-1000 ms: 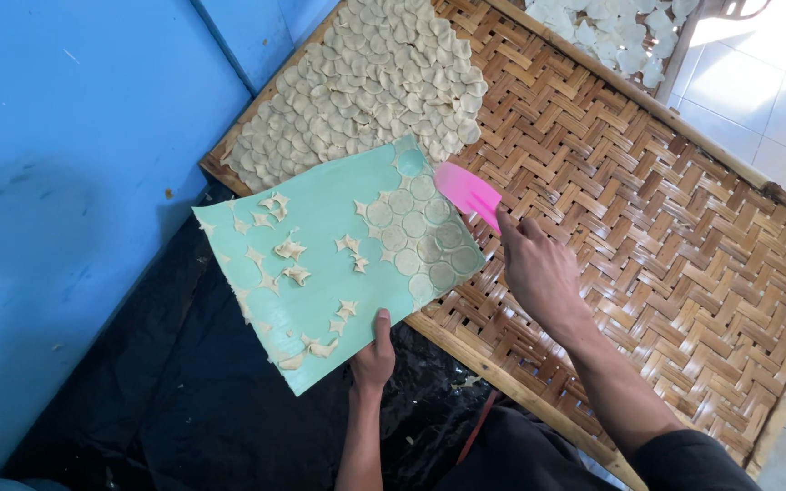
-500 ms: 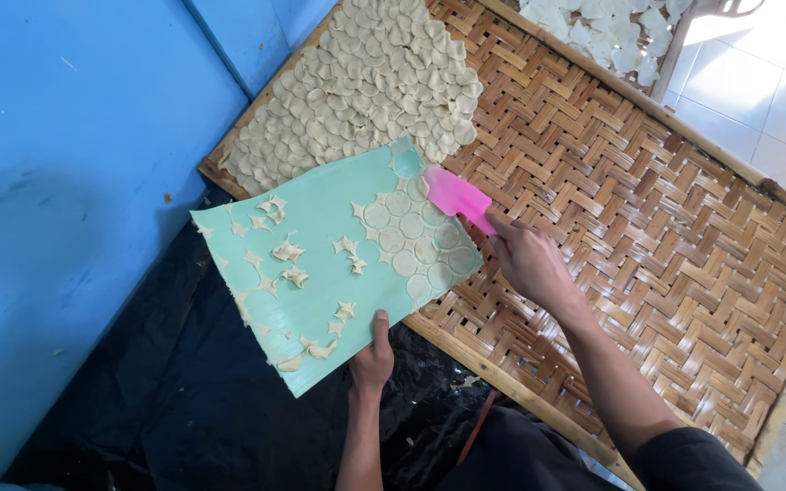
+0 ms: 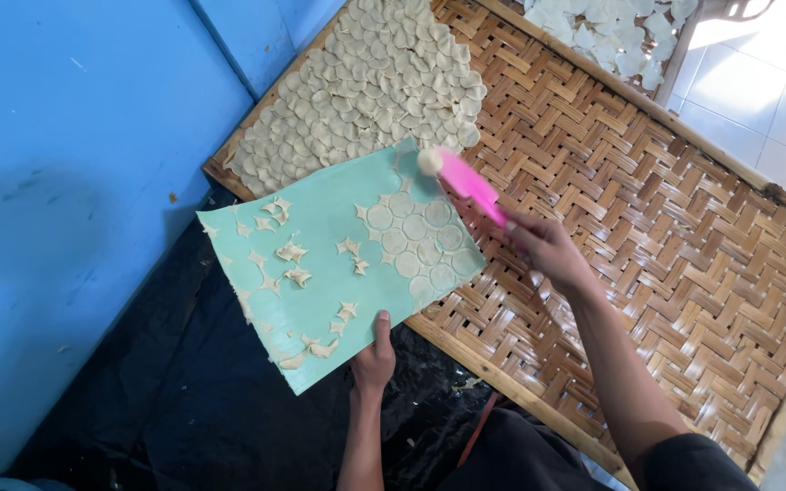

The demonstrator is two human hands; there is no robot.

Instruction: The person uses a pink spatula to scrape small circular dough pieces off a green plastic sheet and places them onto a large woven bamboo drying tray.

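1. here, at the far left, a plain blue wall (image 3: 75,182) runs beside a black plastic sheet (image 3: 184,400) on the floor.
2. next comes one flat mint-green rectangular mat (image 3: 320,264), held tilted over the near-left rim of one large woven bamboo tray (image 3: 684,255); its long axis runs from lower left to upper right.
3. the left hand (image 3: 373,356) grips the mat's near edge, thumb on top and the fingers closed under it.
4. on the mat's left half lie small pointed dough offcuts (image 3: 291,252), too many and too small to count surely; on its right half sits a cluster of thin round dough discs (image 3: 416,241), about a dozen.
5. beyond the mat's far edge, a dense bed of pale round dough discs (image 3: 366,82) covers the tray's far-left part, far too many to count.
6. one pink flat plastic scraper (image 3: 468,182) points up-left from the right hand (image 3: 543,245), which is closed round its handle; one disc sticks at the tip, by the mat's far right corner.
7. the discs on the mat lie left of and just below the scraper tip; the right hand is the nearer.
8. a second tray (image 3: 684,45) with white pieces shows top right, on white floor tiles (image 3: 775,100).
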